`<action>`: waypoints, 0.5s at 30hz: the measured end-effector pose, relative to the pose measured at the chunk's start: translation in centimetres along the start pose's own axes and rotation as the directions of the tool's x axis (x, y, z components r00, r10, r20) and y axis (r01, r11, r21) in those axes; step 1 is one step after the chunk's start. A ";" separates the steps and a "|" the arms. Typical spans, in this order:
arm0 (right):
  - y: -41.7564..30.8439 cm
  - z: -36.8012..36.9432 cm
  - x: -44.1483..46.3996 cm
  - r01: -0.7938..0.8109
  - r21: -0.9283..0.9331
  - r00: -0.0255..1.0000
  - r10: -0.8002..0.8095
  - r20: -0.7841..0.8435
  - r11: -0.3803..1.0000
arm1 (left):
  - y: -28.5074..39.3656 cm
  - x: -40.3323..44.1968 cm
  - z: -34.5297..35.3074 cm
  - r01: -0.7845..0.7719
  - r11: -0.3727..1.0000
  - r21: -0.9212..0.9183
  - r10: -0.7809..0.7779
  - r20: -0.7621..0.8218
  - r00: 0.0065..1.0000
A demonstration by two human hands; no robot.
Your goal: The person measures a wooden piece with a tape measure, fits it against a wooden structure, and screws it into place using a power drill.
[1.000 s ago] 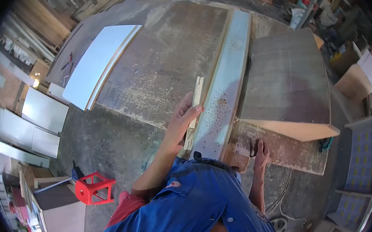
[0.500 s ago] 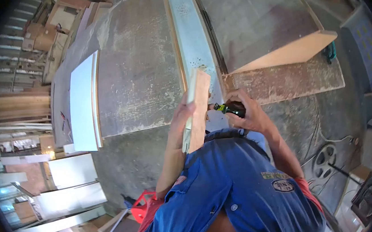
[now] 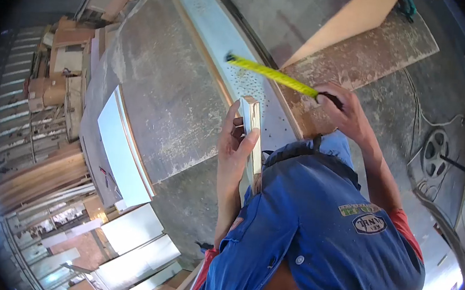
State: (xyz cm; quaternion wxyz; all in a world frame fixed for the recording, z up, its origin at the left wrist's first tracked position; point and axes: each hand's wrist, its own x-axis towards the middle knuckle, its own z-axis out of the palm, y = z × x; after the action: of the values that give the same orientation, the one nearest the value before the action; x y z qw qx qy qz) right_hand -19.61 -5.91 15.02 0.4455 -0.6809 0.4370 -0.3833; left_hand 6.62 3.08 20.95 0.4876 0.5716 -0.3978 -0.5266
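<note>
My left hand [image 3: 235, 148] grips a short wooden board [image 3: 252, 127] with a pale face, its lower end against my blue shirt. My thumb lies along the near face and my fingers are around the far edge. My right hand [image 3: 341, 106] is closed around a dark tape measure [image 3: 331, 100], whose body is mostly covered by my fingers. Its yellow blade [image 3: 273, 75] is pulled out to the left, and the dark tip hangs above a light blue panel [image 3: 221, 29], apart from the board.
A large worn brown board [image 3: 166, 77] lies to the left, with a white panel [image 3: 123, 148] on it. A tan panel [image 3: 344, 27] and a scuffed brown board [image 3: 375, 58] are at the upper right. Wood scraps [image 3: 52, 155] are stacked at far left; a cable reel [image 3: 436, 150] stands at right.
The tape measure has moved up and right, away from the board, and its yellow blade now shows extended. The board has turned in my left hand. My view has shifted.
</note>
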 end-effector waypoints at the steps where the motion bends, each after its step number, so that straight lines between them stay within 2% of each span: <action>1: -1.2 0.3 0.1 -0.035 0.046 0.999 0.033 0.039 0.998 | -0.2 0.3 0.2 0.011 0.999 0.048 -0.011 -0.005 1.000; 4: -4.0 0.5 0.3 -0.091 0.080 0.992 0.084 0.089 0.993 | -1.2 1.2 0.3 0.023 0.995 0.101 -0.021 -0.025 0.999; 6: -4.4 0.7 0.4 0.013 0.013 0.995 -0.014 0.102 1.000 | -1.4 1.5 0.8 0.027 0.994 0.105 -0.022 -0.045 0.999; 8: -4.9 0.6 0.5 0.001 0.019 0.996 -0.002 0.085 1.000 | -1.2 1.6 1.8 -0.027 0.993 0.118 0.037 -0.082 0.996; 9: -5.0 0.6 0.5 -0.012 0.022 0.997 0.010 0.076 1.000 | -1.5 1.7 1.2 0.018 0.997 0.072 -0.016 -0.028 0.999; 13: -4.7 0.9 0.3 0.028 -0.065 0.999 -0.025 0.046 0.998 | -2.4 2.2 1.1 -0.003 0.998 0.062 0.002 0.020 1.000; 15: -4.5 1.0 0.3 0.061 -0.110 0.998 -0.059 0.023 0.992 | -2.0 2.5 1.0 0.015 0.988 0.153 -0.021 0.036 0.999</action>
State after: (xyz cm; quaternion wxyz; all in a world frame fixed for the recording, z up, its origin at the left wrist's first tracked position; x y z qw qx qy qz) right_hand -17.44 -4.89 18.96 0.3995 -0.7213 0.4325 -0.3648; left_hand 5.84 0.91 18.52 0.4301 0.6009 -0.4408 -0.5095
